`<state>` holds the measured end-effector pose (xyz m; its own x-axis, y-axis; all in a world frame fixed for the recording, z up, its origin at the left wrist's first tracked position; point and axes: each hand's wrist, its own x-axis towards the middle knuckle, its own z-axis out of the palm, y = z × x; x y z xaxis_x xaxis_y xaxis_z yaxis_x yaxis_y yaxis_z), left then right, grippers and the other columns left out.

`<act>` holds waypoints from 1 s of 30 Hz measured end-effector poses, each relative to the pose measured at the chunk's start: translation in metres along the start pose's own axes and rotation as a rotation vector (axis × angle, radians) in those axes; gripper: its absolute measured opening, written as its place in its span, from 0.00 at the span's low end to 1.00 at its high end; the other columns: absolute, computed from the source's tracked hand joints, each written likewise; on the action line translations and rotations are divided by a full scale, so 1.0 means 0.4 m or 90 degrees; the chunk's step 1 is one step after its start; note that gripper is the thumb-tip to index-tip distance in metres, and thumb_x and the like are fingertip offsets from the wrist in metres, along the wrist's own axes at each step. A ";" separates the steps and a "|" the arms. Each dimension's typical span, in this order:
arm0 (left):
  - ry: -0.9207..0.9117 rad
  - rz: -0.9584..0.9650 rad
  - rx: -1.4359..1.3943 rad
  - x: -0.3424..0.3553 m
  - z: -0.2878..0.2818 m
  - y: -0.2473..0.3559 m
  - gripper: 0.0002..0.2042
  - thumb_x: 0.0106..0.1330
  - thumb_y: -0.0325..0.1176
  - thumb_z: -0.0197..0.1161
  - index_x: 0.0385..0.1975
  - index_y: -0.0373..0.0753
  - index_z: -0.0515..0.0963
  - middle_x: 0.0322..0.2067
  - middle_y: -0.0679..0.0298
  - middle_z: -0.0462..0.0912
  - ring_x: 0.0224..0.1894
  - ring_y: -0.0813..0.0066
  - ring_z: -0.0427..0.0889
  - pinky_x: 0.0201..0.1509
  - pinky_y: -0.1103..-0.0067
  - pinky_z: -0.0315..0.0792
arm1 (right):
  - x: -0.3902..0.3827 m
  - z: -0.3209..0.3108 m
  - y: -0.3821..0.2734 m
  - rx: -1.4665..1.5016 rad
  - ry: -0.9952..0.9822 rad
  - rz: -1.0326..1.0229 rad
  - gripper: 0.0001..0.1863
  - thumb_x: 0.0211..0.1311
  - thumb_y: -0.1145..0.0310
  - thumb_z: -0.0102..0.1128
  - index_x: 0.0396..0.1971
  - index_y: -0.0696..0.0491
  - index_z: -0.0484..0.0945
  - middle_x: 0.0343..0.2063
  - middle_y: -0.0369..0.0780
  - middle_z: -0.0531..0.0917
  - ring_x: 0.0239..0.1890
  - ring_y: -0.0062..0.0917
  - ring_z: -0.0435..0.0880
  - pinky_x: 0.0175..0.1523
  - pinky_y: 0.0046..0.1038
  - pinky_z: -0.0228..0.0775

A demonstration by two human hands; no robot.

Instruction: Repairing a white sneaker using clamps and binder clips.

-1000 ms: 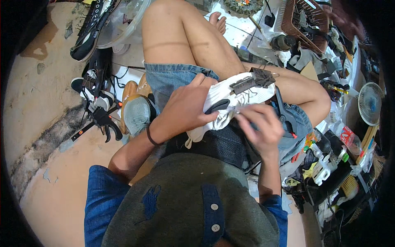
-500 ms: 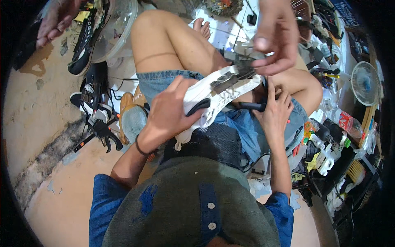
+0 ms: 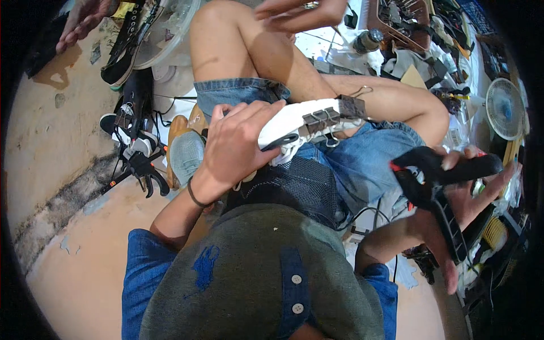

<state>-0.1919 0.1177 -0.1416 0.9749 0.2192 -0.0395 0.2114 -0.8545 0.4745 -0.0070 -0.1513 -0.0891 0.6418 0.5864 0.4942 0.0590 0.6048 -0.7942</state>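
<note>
My left hand (image 3: pixel 237 141) is closed around one end of a white shoe (image 3: pixel 286 120) above my lap. A dark patch shows on the shoe next to my thumb. Two black binder clips, one at the middle of its edge (image 3: pixel 321 119) and another at the far end (image 3: pixel 352 106), grip the shoe. Off to the right, apart from the shoe, my right hand (image 3: pixel 467 198) holds a black spring clamp (image 3: pixel 425 178) with red tips. Its fingers reach over the handles, and the thumb stretches downward.
Another person's hands show at the top centre (image 3: pixel 306 14) and top left (image 3: pixel 82 25). More shoes, one a black sneaker (image 3: pixel 122 56), and another spring clamp (image 3: pixel 144 173) lie at left. At right are a brown tool basket (image 3: pixel 405 28), a small fan (image 3: pixel 504 107) and bottles.
My right hand has moved away from the shoe, right and down, with the spring clamp. The other person's hand has drawn back from the shoe's far end toward the top.
</note>
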 end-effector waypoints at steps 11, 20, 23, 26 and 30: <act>0.035 -0.025 -0.042 -0.009 0.036 0.004 0.30 0.50 0.38 0.76 0.56 0.41 0.79 0.43 0.56 0.85 0.45 0.56 0.84 0.48 0.64 0.75 | 0.069 0.237 0.216 0.093 0.013 0.072 0.50 0.57 0.42 0.66 0.71 0.52 0.53 0.35 0.48 0.74 0.27 0.31 0.79 0.37 0.39 0.75; -0.038 -0.058 -0.058 0.028 0.026 0.034 0.28 0.47 0.39 0.77 0.50 0.38 0.79 0.43 0.53 0.84 0.46 0.51 0.83 0.50 0.63 0.76 | 0.047 0.222 0.297 0.002 0.056 -0.001 0.34 0.56 0.57 0.60 0.58 0.56 0.57 0.30 0.48 0.72 0.27 0.30 0.73 0.34 0.34 0.71; -0.068 -0.032 -0.048 0.048 0.026 0.056 0.28 0.48 0.38 0.77 0.50 0.37 0.77 0.42 0.51 0.83 0.46 0.49 0.82 0.51 0.62 0.76 | 0.036 0.198 0.330 0.077 0.064 -0.075 0.27 0.49 0.74 0.57 0.51 0.63 0.64 0.31 0.44 0.74 0.29 0.22 0.76 0.33 0.23 0.71; -0.084 -0.053 -0.056 0.058 0.030 0.072 0.36 0.46 0.38 0.78 0.57 0.38 0.71 0.42 0.49 0.83 0.47 0.47 0.81 0.52 0.60 0.75 | 0.024 0.190 0.335 0.036 0.103 -0.044 0.19 0.50 0.77 0.56 0.44 0.63 0.71 0.30 0.41 0.76 0.28 0.19 0.75 0.34 0.20 0.68; -0.074 -0.049 -0.047 0.065 0.029 0.094 0.43 0.46 0.34 0.80 0.63 0.36 0.61 0.39 0.44 0.83 0.45 0.44 0.82 0.50 0.60 0.75 | 0.045 0.163 0.341 -0.028 0.106 -0.023 0.16 0.53 0.76 0.60 0.43 0.62 0.73 0.30 0.37 0.76 0.30 0.16 0.72 0.35 0.18 0.64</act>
<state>-0.1578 0.0858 -0.1352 0.9584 0.2234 -0.1777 0.2844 -0.7996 0.5289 -0.0373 -0.0234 -0.1654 0.7563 0.4651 0.4601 0.1153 0.5974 -0.7936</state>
